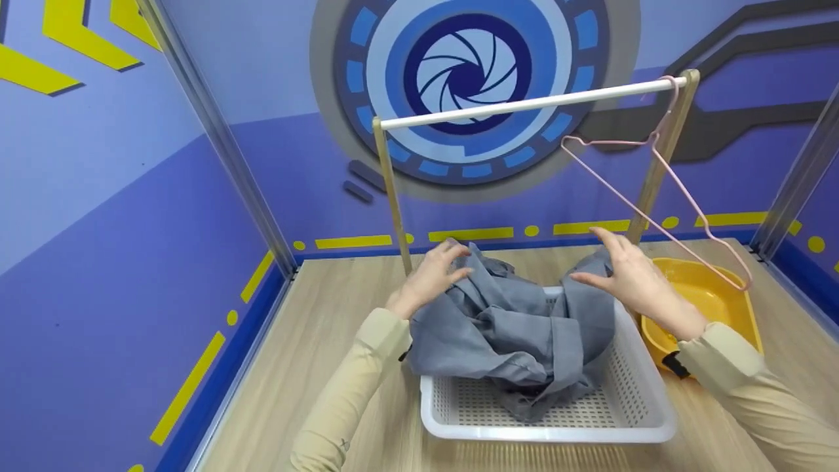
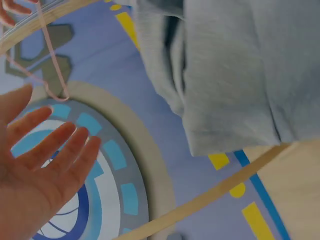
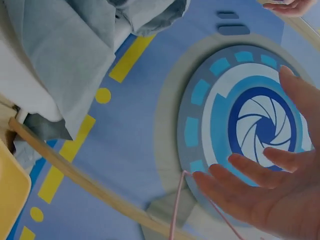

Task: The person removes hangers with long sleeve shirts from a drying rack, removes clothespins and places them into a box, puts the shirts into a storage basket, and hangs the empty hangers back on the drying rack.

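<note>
A crumpled grey garment (image 1: 518,328) lies in a white perforated basket (image 1: 544,432), with parts of it draped over the basket's left and back sides. Above the garment's left part is my left hand (image 1: 432,275), its fingers spread and holding nothing; the left wrist view shows that hand (image 2: 55,175) apart from the grey cloth (image 2: 225,75). My right hand (image 1: 629,275) hovers over the basket's right back corner, thumb and fingers parted. In the right wrist view the right hand (image 3: 280,185) has an empty palm, and the cloth (image 3: 65,50) hangs well away from it.
Behind the basket stands a rack with wooden posts and a white rail (image 1: 537,103). A pink hanger (image 1: 616,183) hangs at the rail's right end. To the right of the basket sits a yellow tub (image 1: 708,295). Blue patterned panels enclose the wooden table (image 1: 314,314).
</note>
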`<state>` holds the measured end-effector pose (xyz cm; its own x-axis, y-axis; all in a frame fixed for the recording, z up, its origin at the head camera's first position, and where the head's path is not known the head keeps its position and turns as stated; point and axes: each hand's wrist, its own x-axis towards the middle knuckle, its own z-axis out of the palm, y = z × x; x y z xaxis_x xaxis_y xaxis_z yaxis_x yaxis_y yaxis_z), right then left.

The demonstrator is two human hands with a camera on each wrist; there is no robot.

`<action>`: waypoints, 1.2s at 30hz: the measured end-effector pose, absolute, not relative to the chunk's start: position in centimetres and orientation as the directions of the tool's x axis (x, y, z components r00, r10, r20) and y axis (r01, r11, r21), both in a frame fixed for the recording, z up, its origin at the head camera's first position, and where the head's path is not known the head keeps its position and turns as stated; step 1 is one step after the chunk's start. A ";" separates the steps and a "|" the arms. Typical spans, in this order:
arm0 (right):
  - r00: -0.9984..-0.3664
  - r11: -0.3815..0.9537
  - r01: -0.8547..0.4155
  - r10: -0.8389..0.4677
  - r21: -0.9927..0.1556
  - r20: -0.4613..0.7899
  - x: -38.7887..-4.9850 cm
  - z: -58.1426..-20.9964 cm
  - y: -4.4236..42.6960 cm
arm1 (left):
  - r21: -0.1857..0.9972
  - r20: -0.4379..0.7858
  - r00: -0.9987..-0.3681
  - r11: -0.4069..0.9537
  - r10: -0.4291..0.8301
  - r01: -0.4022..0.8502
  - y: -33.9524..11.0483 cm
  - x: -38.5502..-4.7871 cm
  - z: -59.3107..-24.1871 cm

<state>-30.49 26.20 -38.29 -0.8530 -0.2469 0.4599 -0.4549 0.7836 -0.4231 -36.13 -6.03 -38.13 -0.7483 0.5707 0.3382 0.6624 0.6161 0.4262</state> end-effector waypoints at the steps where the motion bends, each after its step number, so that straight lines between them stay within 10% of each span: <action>1: -0.876 0.788 -0.430 -0.246 -0.441 0.415 -30.6 -38.4 26.1 | 0.384 0.319 -0.739 0.632 0.594 0.674 -5.9 -36.2 -38.4; 8: -0.928 0.811 -0.360 -0.262 -0.461 0.263 -31.4 -39.7 25.5 | 0.190 0.299 -0.703 0.681 0.646 0.707 -5.5 -36.5 -39.6; 15: -0.930 0.836 -0.366 -0.324 -0.408 0.171 -32.3 -40.8 25.0 | 0.032 0.032 -0.855 0.855 0.518 0.518 -4.7 -36.5 -40.7; 36: -0.954 0.921 -0.296 -0.298 -0.251 0.030 -34.7 -45.0 25.9 | 0.117 -0.167 -0.903 0.917 0.397 0.381 -5.0 -37.8 -43.6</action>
